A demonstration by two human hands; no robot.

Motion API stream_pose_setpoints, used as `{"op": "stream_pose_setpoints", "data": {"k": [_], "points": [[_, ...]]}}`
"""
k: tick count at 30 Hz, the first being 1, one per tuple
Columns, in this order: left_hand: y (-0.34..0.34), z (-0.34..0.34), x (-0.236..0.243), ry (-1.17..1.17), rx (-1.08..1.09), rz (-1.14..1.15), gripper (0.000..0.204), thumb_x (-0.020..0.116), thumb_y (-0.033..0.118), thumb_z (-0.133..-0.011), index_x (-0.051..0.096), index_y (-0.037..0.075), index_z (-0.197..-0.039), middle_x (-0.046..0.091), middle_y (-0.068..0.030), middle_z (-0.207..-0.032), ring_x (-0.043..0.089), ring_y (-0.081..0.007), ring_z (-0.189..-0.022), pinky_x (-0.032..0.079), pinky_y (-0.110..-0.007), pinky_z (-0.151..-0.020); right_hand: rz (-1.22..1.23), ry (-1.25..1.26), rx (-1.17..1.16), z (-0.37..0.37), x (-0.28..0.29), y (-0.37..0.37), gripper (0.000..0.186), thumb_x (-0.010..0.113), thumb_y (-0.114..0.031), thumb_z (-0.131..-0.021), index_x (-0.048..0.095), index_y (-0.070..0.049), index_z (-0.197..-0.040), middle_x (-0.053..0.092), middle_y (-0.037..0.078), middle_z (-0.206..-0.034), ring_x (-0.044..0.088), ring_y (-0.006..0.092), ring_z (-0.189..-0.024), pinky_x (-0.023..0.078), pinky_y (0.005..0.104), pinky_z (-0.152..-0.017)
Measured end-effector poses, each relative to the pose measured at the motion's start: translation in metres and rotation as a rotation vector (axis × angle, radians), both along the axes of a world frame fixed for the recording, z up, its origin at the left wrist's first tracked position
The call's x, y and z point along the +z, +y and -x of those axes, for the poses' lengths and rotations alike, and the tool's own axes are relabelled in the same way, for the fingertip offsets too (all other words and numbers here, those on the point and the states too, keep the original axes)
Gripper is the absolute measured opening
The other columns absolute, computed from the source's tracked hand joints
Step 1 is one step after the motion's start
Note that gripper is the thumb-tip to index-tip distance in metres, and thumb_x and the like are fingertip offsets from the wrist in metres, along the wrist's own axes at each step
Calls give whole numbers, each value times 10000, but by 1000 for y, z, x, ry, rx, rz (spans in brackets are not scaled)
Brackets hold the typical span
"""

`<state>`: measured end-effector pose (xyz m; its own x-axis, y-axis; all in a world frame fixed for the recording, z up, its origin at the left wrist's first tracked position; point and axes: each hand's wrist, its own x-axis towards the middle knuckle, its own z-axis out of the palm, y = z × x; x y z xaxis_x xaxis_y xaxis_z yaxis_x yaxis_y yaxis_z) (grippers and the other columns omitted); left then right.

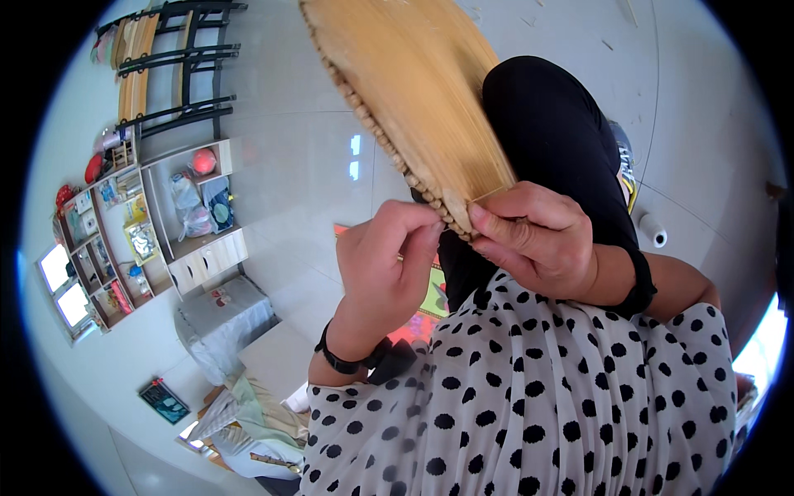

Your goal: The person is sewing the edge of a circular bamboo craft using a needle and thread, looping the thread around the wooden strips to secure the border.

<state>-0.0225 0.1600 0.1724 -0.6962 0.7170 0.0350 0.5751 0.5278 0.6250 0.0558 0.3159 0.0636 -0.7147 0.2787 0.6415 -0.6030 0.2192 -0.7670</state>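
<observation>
A long, flat tan piece of fine straw-like fibre (413, 91) slants from the upper middle down to my hands, with a row of small knotted bumps along its left edge. My left hand (385, 260) is pinched at that bumpy edge near the lower end; what its fingertips hold is too small to make out. My right hand (529, 240) grips the piece's lower end, thumb and fingers closed on it beside a thin pale strand. The piece lies beside my bent, black-clad knee (554, 116).
Shelving with bags and boxes (194, 260) stands at the left, below dark-framed racks (178, 112). A covered box (223, 318) and heaped cloth (256, 426) are lower left. A colourful mat (432, 289) lies under me, a white roll (652, 229) on the tiled floor at right.
</observation>
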Motion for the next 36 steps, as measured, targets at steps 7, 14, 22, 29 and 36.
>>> {"op": "stream_pose_setpoints", "data": {"k": [7, 14, 22, 29, 36], "points": [[5, -7, -6, -110, 137, -50, 82, 566, -42, -917, 495, -6, -936, 622, -67, -657, 581, -87, -569, 455, -217, -536, -59, -53, -37, -3, 7, 1, 408, 801, 19, -724, 698, 26, -1119, 640, 96, -930, 634, 205, -707, 521, 291, -585], [5, -16, -16, -101, 199, -165, 227, 568, -66, -892, 438, 13, -1061, 604, -102, -704, 620, -246, -596, 479, -297, -550, -89, -111, -83, -8, 1, -5, 376, 793, 8, -746, 706, 14, -1112, 646, 92, -942, 631, 180, -721, 524, 274, -606], [5, -18, -24, -16, 149, -176, 231, 546, -58, -882, 419, 29, -1053, 581, -128, -713, 634, -347, -622, 473, -386, -529, -148, -130, -87, -11, 8, -7, 362, 790, 18, -755, 710, 6, -1108, 644, 80, -931, 632, 177, -720, 519, 262, -613], [12, -23, -18, 81, 78, -150, 249, 573, -27, -840, 401, 51, -1002, 606, -108, -732, 637, -346, -615, 469, -404, -514, -163, -128, -84, -13, 1, -13, 369, 781, 37, -754, 708, 4, -1114, 639, 81, -935, 637, 176, -727, 522, 257, -624], [5, -9, -32, 96, -11, -160, 281, 608, 13, -820, 421, 55, -1025, 623, -112, -782, 628, -340, -610, 480, -421, -532, -253, -151, -200, -14, -8, -15, 473, 822, -23, -706, 674, 12, -1154, 614, 109, -966, 647, 203, -757, 542, 278, -641]]}}
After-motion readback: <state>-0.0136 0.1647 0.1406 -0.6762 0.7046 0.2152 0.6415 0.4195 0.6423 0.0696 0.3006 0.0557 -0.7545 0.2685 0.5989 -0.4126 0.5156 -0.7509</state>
